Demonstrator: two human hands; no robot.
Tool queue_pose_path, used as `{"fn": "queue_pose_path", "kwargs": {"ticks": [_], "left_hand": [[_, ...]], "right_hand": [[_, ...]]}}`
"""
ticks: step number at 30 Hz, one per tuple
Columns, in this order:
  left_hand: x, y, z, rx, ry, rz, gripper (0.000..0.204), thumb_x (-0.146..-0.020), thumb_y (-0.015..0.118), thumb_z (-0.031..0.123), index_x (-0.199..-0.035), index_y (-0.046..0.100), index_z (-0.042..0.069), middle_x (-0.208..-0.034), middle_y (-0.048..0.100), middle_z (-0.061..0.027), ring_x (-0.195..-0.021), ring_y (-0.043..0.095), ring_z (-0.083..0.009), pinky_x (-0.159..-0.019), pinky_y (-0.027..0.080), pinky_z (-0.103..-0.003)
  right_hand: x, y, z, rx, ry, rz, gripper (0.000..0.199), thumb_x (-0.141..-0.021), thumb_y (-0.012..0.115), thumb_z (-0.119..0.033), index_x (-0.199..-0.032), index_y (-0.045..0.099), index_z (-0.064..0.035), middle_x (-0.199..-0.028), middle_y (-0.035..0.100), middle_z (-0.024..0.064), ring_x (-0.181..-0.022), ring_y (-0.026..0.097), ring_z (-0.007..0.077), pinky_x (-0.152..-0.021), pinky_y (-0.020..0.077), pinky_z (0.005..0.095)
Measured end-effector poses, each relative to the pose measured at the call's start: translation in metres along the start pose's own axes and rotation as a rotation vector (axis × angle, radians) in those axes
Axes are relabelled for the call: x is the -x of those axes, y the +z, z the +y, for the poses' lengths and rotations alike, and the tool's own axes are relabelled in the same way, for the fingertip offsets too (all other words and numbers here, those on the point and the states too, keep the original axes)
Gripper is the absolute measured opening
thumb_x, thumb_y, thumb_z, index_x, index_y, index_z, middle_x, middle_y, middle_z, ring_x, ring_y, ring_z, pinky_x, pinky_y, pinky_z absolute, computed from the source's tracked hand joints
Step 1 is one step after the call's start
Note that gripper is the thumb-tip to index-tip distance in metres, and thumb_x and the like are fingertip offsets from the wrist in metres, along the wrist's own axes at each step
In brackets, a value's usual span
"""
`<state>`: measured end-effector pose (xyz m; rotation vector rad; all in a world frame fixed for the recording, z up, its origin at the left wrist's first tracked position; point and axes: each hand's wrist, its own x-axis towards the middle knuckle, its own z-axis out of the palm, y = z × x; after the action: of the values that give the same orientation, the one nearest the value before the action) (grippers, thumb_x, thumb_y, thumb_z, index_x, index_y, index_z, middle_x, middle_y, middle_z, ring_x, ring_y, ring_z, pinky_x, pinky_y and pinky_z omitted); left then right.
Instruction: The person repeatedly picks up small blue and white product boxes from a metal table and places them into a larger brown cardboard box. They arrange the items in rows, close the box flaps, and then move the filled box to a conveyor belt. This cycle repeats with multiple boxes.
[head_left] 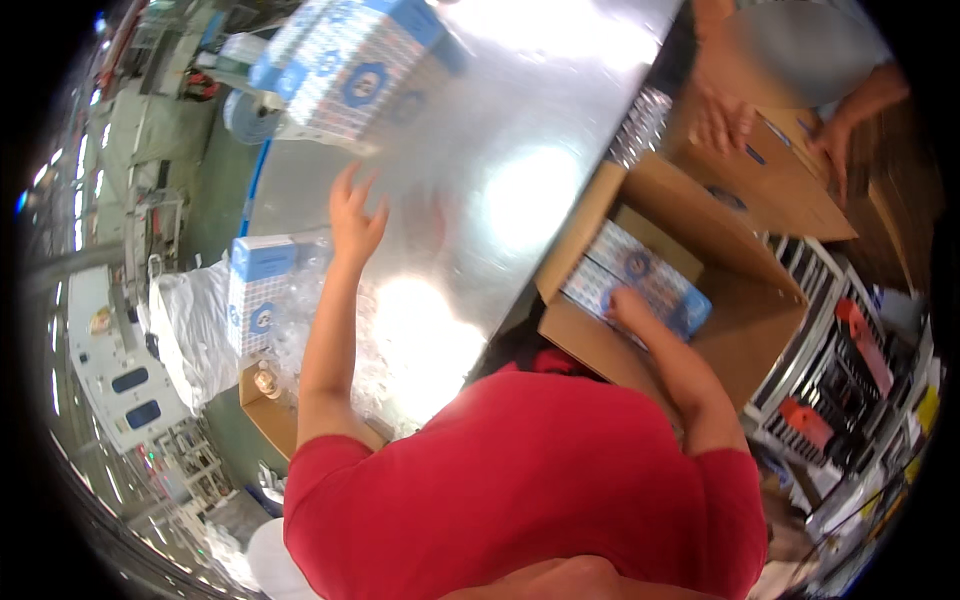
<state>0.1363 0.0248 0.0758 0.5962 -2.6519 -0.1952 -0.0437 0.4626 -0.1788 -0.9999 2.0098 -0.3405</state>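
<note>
Over the shiny metal table (465,150), my left hand (357,215) is held out with its fingers spread and nothing in them. Just beyond it stands a group of blue-and-white patterned boxes (345,75). My right hand (628,310) reaches into an open cardboard carton (745,335) to the right of the table. Its bent fingers are closed at the blue-and-white patterned packages (655,265) lying inside; the fingertips are partly hidden.
Another person's hands (722,120) rest on a second cardboard carton (775,185) at the far right. Left of my left arm stand a blue-and-white box (260,295) and clear plastic wrap (310,290). A slatted conveyor (790,400) with red parts lies at the right.
</note>
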Motion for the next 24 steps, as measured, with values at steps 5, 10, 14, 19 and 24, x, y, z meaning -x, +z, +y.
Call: {"fn": "queue_pose_path", "kwargs": {"ticks": [5, 10, 14, 19, 24], "left_hand": [[-0.166, 0.006, -0.099, -0.234, -0.030, 0.057, 0.077, -0.066, 0.076, 0.034, -0.130, 0.046, 0.005, -0.129, 0.045, -0.0249, -0.119, 0.043, -0.0399, -0.097, 0.037, -0.046], [-0.214, 0.057, -0.165, -0.393, 0.050, -0.010, 0.096, -0.061, 0.077, 0.044, -0.141, 0.035, 0.011, -0.131, 0.044, -0.0242, -0.119, 0.044, -0.0400, -0.099, 0.033, -0.050], [-0.217, 0.034, -0.127, -0.269, -0.034, -0.205, 0.093, -0.062, 0.076, 0.037, -0.143, 0.032, 0.026, -0.128, 0.046, -0.0196, -0.116, 0.047, -0.0385, -0.095, 0.037, -0.045], [-0.170, -0.008, -0.062, -0.094, -0.019, -0.565, 0.091, -0.061, 0.076, 0.039, -0.141, 0.036, 0.022, -0.116, 0.050, -0.0193, -0.111, 0.049, -0.0363, -0.090, 0.042, -0.039], [-0.166, -0.002, -0.070, 0.305, 0.335, -0.292, 0.082, -0.070, 0.072, 0.041, -0.140, 0.037, 0.014, -0.135, 0.040, -0.0231, -0.123, 0.040, -0.0402, -0.103, 0.033, -0.044]], "right_hand": [[0.024, -0.091, -0.035, -0.108, -0.020, 0.246, 0.012, -0.073, 0.065, -0.014, -0.079, 0.062, -0.0034, -0.072, 0.063, 0.0151, -0.070, 0.062, 0.0318, -0.064, 0.0489, 0.0398], [0.053, -0.157, -0.099, -0.382, 0.082, 0.334, 0.010, -0.078, 0.065, -0.010, -0.082, 0.060, -0.0026, -0.064, 0.058, 0.0068, -0.059, 0.056, 0.0160, -0.056, 0.0446, 0.0287], [0.037, -0.187, -0.176, -0.359, 0.010, 0.350, 0.015, -0.077, 0.067, -0.009, -0.089, 0.061, -0.0032, -0.075, 0.061, 0.0078, -0.067, 0.059, 0.0184, -0.060, 0.0464, 0.0294], [-0.019, -0.235, -0.278, 0.241, -0.474, 0.639, 0.065, -0.063, 0.075, -0.010, -0.124, 0.052, -0.0118, -0.124, 0.048, 0.0160, -0.115, 0.046, 0.0360, -0.096, 0.0386, 0.0455], [-0.059, -0.235, -0.338, 0.496, -0.563, 0.379, 0.083, -0.059, 0.075, -0.014, -0.135, 0.042, -0.0121, -0.123, 0.046, 0.0162, -0.117, 0.044, 0.0329, -0.099, 0.0300, 0.0486]]}}
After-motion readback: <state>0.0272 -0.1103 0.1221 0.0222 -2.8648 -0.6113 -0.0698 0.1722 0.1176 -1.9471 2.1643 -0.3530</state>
